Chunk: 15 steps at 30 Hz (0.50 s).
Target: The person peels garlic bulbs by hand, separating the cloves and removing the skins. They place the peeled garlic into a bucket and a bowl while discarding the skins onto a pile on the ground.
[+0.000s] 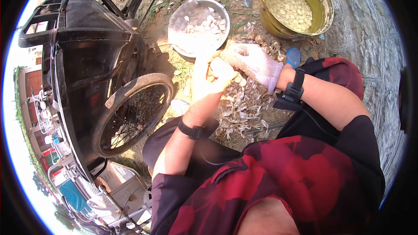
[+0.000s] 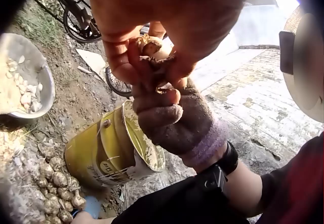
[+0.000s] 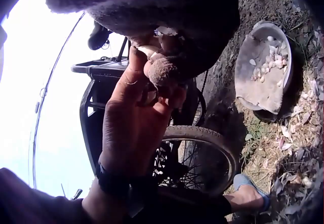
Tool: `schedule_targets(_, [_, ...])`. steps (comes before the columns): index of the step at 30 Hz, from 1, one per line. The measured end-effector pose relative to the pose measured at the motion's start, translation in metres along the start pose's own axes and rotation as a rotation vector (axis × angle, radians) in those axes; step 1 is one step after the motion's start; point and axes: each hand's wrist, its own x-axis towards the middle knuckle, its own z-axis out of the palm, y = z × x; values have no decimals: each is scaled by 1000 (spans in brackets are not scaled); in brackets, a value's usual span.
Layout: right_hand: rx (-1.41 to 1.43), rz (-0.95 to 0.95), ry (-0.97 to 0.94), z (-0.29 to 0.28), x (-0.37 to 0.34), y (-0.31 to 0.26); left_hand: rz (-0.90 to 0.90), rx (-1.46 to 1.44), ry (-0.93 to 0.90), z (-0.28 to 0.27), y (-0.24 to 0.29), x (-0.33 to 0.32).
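Note:
My bare left hand [image 1: 213, 78] and my right hand [image 1: 261, 63], in a pale purple glove with bare fingertips, meet in front of me. Between their fingertips is a garlic bulb [image 2: 158, 51], partly broken up, gripped from both sides. In the right wrist view a white clove [image 3: 148, 50] shows at the fingertips, while the fingers hide much of the bulb. Just beyond the hands stands a metal basin [image 1: 226, 26] with loose cloves [image 1: 211, 24]. Dry garlic skins [image 1: 244, 109] lie on the ground below the hands.
A yellow bucket [image 1: 328, 0] holding many pale cloves stands at the far right. Whole garlic bulbs [image 2: 58, 188] lie heaped beside it. To the left is a black cart [image 1: 91, 39] with a spoked wheel [image 1: 167, 85]. Blue slippers [image 1: 293, 55] are on the person's feet.

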Motion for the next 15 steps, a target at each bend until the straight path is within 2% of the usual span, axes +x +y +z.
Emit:
schedule_targets(2, [-36, 27, 3, -1, -3, -9, -122, -204, 29, 4, 11, 1])
schedule_targets(6, [-139, -25, 14, -14, -3, 4, -114, -137, 80, -7, 12, 5])
schedule_targets(8, [-372, -338, -134, -24, 4, 18, -119, -130, 25, -17, 9, 5])
schedule_targets(9, [-375, -340, -138, -20, 4, 12, -115, -130, 29, -18, 9, 4])
schedule_targets(11, [368, 115, -226, -6, -1, -9, -127, -345, 32, -21, 9, 2])
schedule_targets(12, [365, 116, -230, -4, -2, -16, -125, -347, 36, -22, 11, 2])
schedule_targets(14, [278, 71, -271, 0, -2, -27, -125, -646, -8, -24, 19, 1])
schedule_targets(15, [273, 73, -275, 1, -1, -28, -121, -649, -4, -27, 17, 0])
